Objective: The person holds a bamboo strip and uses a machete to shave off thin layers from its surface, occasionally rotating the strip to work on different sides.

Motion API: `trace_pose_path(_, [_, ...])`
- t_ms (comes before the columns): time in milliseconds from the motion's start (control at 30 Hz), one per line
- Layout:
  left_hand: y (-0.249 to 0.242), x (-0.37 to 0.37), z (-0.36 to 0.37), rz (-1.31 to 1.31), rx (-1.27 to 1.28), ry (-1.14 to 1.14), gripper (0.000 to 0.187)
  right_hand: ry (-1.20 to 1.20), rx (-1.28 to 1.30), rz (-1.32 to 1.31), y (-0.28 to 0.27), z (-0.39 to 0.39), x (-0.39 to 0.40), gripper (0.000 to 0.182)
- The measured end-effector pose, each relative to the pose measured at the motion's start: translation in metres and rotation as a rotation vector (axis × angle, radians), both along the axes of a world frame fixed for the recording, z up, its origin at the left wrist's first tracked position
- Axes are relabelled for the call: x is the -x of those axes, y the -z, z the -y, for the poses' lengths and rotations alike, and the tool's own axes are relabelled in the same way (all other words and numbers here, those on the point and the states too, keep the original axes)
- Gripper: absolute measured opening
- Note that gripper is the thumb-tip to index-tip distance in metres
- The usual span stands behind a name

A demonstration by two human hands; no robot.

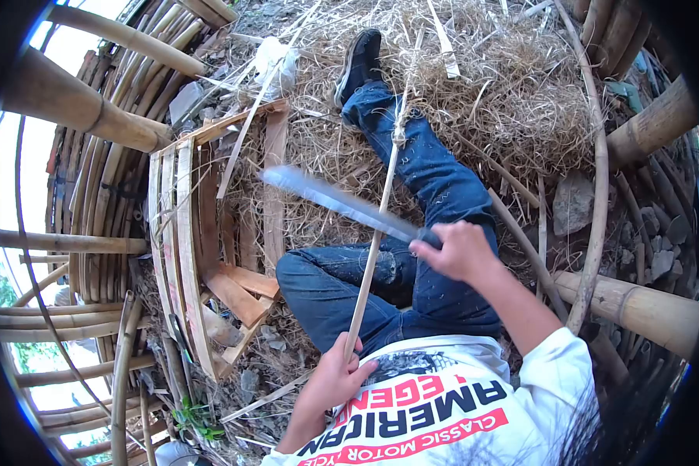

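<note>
My right hand (460,250) is closed around the dark handle of a machete (334,203). Its long blade reaches to the left across a thin bamboo strip (366,283), overlapping it in this view, and looks slightly blurred. Near my waist, the fingers of my left hand (342,375) are wrapped round the lower end of that strip. From there the strip runs up and away between my legs and over the jeans (443,175). A tangle of curled shavings (400,133) clings to it by my lower leg.
A slatted wooden crate (185,233) lies at my left. Pale shavings (512,101) cover the ground beyond my outstretched leg. Bamboo poles (93,105) frame the left side, and a thick pole (637,311) juts in from the right. Stones (573,203) lie at the right.
</note>
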State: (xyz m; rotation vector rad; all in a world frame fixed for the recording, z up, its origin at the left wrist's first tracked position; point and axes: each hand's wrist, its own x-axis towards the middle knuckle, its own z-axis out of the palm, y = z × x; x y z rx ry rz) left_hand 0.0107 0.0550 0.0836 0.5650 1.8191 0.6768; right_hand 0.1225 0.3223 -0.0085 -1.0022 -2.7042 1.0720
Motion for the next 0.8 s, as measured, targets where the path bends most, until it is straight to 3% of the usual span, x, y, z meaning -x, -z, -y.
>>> trace_pose_path(200, [0.005,0.005,-0.006,0.094,-0.003,-0.023,0.033,0.061,0.032,-0.029,-0.005,0.003,0.009,0.059])
trace_pose_path(367, [0.002,0.001,-0.002,0.069,0.023,-0.012,0.031,-0.173,-0.064,0.017,-0.005,0.018,0.009,0.063])
trace_pose_path(500, [-0.013,-0.001,0.005,0.083,0.024,-0.016,0.03,0.02,-0.142,0.03,0.019,-0.03,0.019,0.062])
trace_pose_path(667, [-0.005,0.002,0.0,0.138,0.024,-0.024,0.03,0.073,-0.162,-0.009,0.017,-0.022,0.026,0.063])
trace_pose_path(767, [-0.002,0.0,-0.002,0.141,0.033,-0.007,0.03,-0.052,0.016,-0.004,0.0,0.002,0.018,0.063])
trace_pose_path(800, [-0.004,0.0,-0.002,0.14,0.035,-0.012,0.03,-0.115,-0.058,0.023,0.004,0.007,0.016,0.063])
